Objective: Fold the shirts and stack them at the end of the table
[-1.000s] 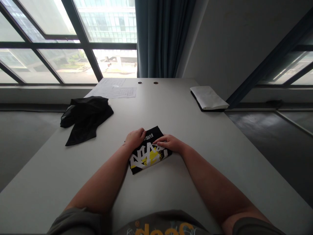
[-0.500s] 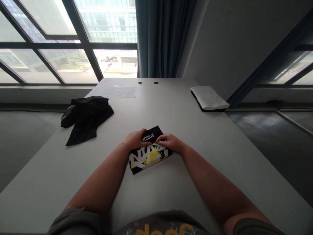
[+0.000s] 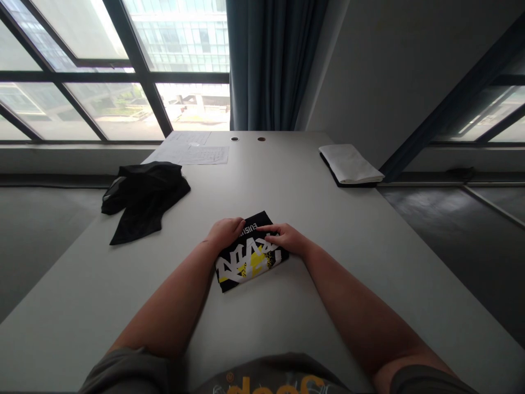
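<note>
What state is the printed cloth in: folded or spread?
Folded: cloth is a compact rectangle under left hand and right hand.

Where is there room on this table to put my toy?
Bare table right of the right hand, nearer than the white folded cloth. Also between the black cloth and the left hand. Crowded around the folded shirt.

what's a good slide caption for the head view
Left hand and right hand rest on a folded printed shirt on a grey table, a black garment lying farther left.
</note>
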`<state>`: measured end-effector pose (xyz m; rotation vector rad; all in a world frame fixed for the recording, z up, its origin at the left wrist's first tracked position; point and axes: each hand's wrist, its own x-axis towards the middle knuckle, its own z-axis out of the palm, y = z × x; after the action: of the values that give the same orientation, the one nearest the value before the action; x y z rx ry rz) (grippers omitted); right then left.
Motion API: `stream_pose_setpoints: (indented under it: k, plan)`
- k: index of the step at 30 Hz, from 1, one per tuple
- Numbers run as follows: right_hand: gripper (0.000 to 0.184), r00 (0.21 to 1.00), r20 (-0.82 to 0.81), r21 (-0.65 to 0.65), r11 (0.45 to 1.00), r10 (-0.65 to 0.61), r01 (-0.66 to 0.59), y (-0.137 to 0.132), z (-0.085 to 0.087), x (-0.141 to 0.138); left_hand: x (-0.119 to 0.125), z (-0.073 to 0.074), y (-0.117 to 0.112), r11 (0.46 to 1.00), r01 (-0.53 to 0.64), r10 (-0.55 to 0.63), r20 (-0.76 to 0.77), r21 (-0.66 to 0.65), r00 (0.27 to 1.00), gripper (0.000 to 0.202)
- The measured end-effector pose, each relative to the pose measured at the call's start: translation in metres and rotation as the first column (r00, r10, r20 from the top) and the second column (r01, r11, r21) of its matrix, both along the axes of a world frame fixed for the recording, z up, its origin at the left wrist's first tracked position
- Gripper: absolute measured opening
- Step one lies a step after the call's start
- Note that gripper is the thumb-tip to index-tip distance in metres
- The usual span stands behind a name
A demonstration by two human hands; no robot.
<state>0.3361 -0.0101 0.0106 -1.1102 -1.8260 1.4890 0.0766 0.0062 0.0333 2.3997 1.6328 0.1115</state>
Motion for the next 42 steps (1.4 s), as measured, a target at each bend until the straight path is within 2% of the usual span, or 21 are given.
stream_pose_setpoints:
  k: [5, 9, 18, 22, 27, 36, 42]
  plan:
    - [0.051, 0.996, -0.081, -0.081, 0.997, -0.024, 0.018, -0.001, 0.0, -0.001, -0.002, 0.0, 0.001, 0.999, 0.044, -0.044, 0.002, 0.012, 0.999, 0.05]
    - [0.054, 0.985, -0.152, -0.112, 0.991, -0.085, 0.068, 0.0, -0.002, 0.002, -0.003, -0.001, 0.001, 0.999, 0.035, -0.035, -0.009, 0.006, 0.999, 0.048]
    - [0.054, 0.972, -0.146, -0.122, 0.979, -0.182, 0.165, 0.01, -0.009, 0.018, -0.003, 0.001, 0.0, 1.0, -0.006, 0.006, -0.005, -0.016, 1.0, 0.046]
    - [0.055, 0.983, -0.158, -0.112, 0.991, -0.092, 0.074, 0.008, 0.002, 0.021, -0.002, -0.001, -0.001, 1.0, -0.009, 0.009, 0.006, -0.008, 1.0, 0.045]
    - [0.051, 0.996, -0.059, -0.104, 0.992, 0.067, -0.073, 0.005, 0.013, 0.02, -0.002, -0.003, -0.002, 1.0, 0.011, -0.011, 0.033, -0.007, 0.999, 0.046]
    - [0.052, 1.0, -0.008, -0.081, 0.996, -0.022, 0.022, 0.006, 0.008, 0.014, -0.002, -0.002, -0.003, 1.0, 0.018, -0.018, 0.057, 0.0, 0.998, 0.045]
    - [0.053, 0.999, -0.018, -0.103, 0.994, -0.029, 0.026, 0.006, 0.009, 0.015, -0.001, -0.004, -0.002, 1.0, 0.0, -0.001, 0.025, 0.016, 1.0, 0.045]
